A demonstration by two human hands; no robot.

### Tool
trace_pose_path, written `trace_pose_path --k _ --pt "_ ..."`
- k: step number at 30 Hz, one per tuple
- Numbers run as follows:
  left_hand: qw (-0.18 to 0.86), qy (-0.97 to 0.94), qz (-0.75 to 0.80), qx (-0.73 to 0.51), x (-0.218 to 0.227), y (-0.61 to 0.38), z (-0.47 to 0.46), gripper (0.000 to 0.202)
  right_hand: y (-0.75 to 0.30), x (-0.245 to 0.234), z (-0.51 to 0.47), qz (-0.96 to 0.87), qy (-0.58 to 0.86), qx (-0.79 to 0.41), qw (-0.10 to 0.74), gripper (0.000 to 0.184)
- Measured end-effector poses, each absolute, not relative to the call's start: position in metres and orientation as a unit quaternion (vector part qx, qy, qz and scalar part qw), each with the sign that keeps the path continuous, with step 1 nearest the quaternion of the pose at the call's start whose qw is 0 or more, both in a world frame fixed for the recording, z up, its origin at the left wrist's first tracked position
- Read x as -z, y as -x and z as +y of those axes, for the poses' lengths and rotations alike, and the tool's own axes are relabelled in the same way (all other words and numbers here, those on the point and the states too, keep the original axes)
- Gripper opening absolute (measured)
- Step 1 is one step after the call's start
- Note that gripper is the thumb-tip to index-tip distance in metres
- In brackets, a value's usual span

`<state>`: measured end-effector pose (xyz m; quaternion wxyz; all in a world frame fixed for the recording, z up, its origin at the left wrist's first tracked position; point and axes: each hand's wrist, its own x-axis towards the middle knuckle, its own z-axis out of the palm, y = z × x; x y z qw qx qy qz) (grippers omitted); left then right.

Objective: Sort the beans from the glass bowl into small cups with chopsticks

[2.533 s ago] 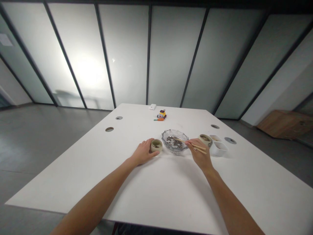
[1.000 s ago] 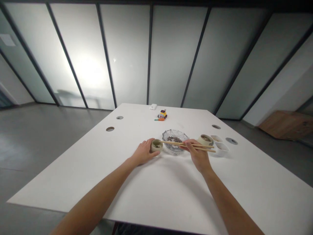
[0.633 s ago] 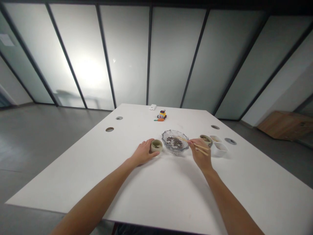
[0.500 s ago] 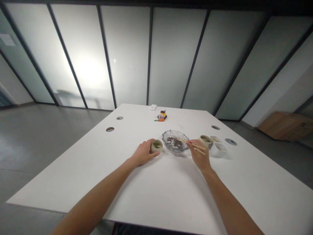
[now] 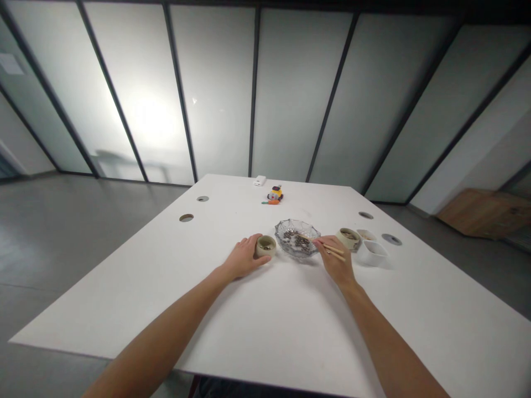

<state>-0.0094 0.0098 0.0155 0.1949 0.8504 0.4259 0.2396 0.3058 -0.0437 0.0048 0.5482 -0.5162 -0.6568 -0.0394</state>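
Holding the small pale-green cup (image 5: 266, 254) on the white desk (image 5: 249, 331), I have the fingers of my left hand (image 5: 241, 260) curled around its left side, thumb along the near side. My right hand (image 5: 337, 266) grips wooden chopsticks (image 5: 334, 250), their far ends in the clear glass bowl (image 5: 286, 249) among small dark pieces (image 5: 302, 242). The bowl sits just right of my cup. Past my right knuckles, a second cup (image 5: 348, 243) stands near a white dish (image 5: 372, 257).
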Motion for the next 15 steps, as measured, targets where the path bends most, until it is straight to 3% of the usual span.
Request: trace_pose_path --k 15 --pt "0.199 -0.849 0.422 -0.247 -0.0134 0.0094 0.0110 0.061 -0.3061 -0.0114 -0.0486 -0.641 0.524 0.057 0.558 0.050"
